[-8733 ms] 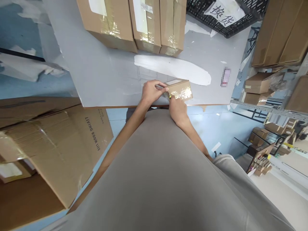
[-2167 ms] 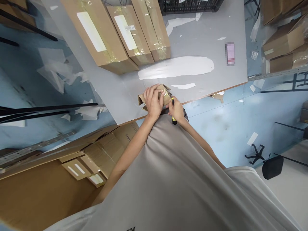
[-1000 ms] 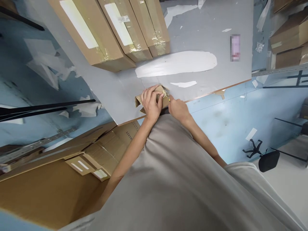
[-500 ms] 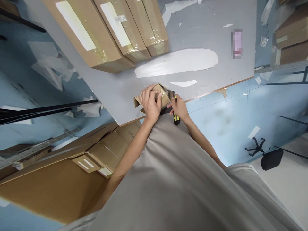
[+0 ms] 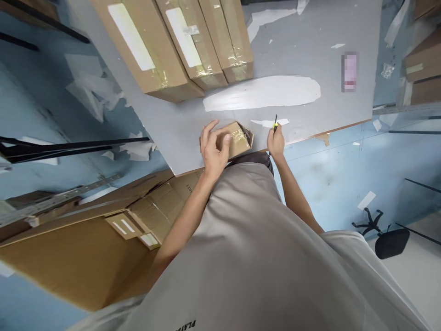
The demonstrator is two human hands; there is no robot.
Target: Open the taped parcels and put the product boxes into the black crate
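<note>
A small taped cardboard box point(image 5: 237, 139) lies near the front edge of the grey table point(image 5: 303, 105). My left hand point(image 5: 212, 148) rests on the box's left end, thumb pressed on its top and fingers partly lifted. Its right end looks cut open with ragged tape. My right hand point(image 5: 275, 143) is off to the right of the box, closed around a yellow and black utility knife point(image 5: 275, 124) whose tip points away from me above the table edge.
Three long taped cartons point(image 5: 182, 43) lie at the back of the table. A white torn patch point(image 5: 262, 92) marks the tabletop. Flattened cardboard point(image 5: 79, 248) leans at my lower left. Shelving with boxes point(image 5: 422, 69) stands on the right; an office chair point(image 5: 389, 234) is on the blue floor.
My right hand has pulled the knife away from the box and moved right. My left hand has loosened its hold, fingers lifting off the box's top.
</note>
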